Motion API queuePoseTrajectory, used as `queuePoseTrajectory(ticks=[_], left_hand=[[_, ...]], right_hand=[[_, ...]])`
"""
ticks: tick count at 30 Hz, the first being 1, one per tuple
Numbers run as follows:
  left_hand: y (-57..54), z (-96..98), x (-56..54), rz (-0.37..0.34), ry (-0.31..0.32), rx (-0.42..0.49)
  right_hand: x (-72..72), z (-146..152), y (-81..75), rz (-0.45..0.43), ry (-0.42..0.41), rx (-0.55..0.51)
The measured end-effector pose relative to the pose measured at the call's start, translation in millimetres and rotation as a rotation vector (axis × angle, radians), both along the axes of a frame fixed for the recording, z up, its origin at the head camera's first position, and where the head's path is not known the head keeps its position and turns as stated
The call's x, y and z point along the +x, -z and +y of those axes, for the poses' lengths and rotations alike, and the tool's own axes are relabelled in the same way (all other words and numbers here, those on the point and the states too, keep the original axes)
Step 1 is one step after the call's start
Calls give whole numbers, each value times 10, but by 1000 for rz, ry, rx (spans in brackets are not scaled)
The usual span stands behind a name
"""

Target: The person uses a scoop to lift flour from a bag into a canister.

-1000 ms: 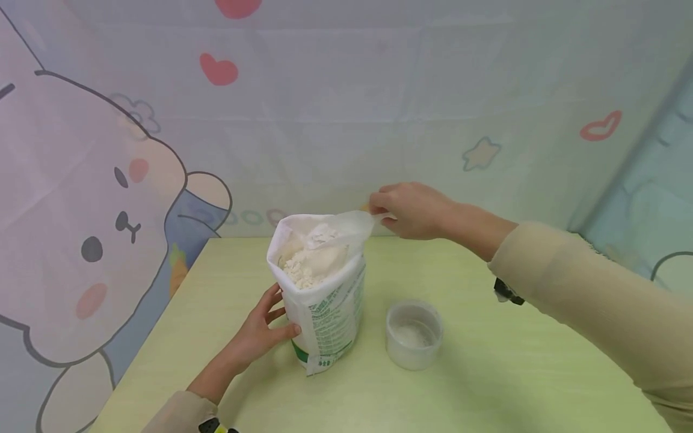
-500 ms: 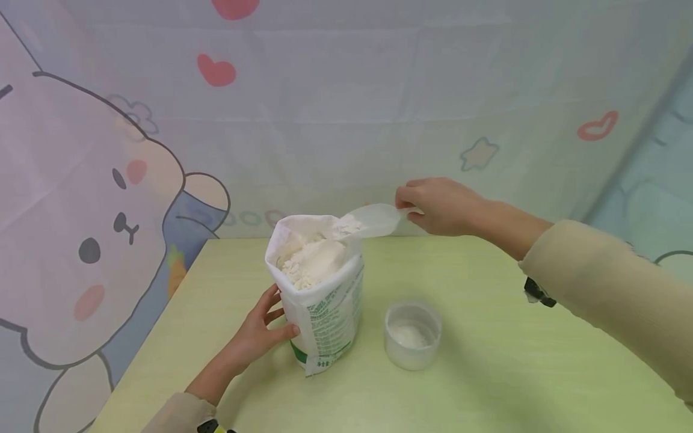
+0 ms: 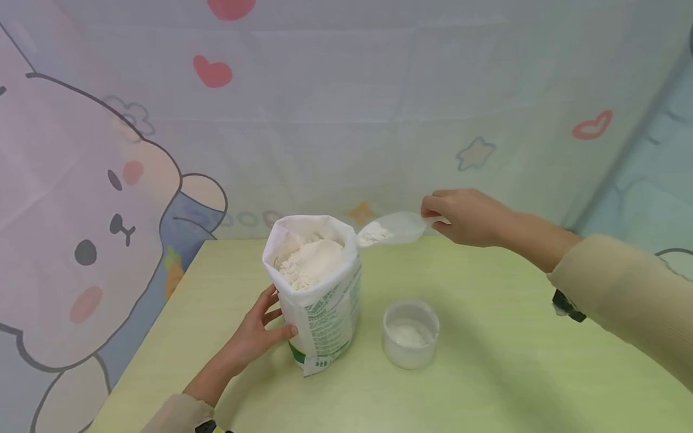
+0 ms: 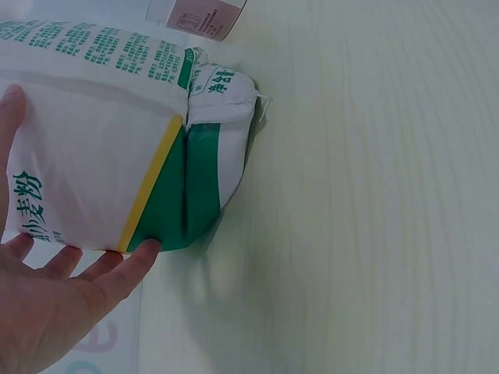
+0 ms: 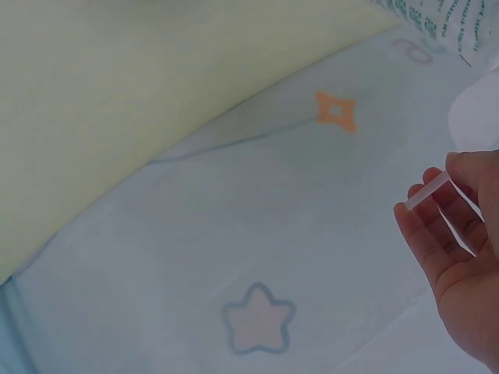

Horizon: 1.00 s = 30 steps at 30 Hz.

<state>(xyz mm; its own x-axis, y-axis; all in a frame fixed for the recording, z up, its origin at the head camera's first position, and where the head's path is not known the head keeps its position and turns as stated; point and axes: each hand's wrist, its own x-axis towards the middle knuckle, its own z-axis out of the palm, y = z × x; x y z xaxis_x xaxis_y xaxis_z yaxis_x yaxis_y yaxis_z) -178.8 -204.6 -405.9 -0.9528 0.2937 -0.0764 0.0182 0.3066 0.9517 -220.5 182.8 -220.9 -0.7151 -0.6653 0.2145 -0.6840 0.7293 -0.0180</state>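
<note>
An open white flour bag (image 3: 331,319) with green print stands upright on the table, its mouth showing flour (image 3: 311,261). My left hand (image 3: 253,338) holds the bag's lower left side, thumb on the near face; in the left wrist view its fingers (image 4: 117,279) press the opposite face. To the right of the bag's mouth, my right hand (image 3: 472,218) pinches a translucent scoop (image 3: 403,227) by its handle. Some flour lies at the scoop's tip. The right wrist view shows the fingers and thumb on the thin handle (image 5: 429,190). A small translucent tub (image 3: 409,355) holds a little flour.
The pale yellow-green table (image 3: 487,337) reaches back to a cartoon-printed curtain (image 3: 346,108). A pinkish box (image 4: 204,17) shows at the top of the left wrist view. The tub stands just right of the bag.
My right hand has drawn the scoop out of the bag's mouth and to the right, carrying flour. The left hand stays on the bag, and bag and tub keep their places.
</note>
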Motion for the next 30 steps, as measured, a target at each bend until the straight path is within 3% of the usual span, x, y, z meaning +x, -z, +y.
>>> queuePoseTrajectory(ticks=[16,23,30], left_hand=[[50,-24,-35,0,-13,0],[28,-12,-15,6,3,7],[17,-7,-4,3,2,-1]], right_hand=[[69,282,359,-52,-7,-7],[114,342,469,-24,-25,12],[145,353,508,26,-28,129]])
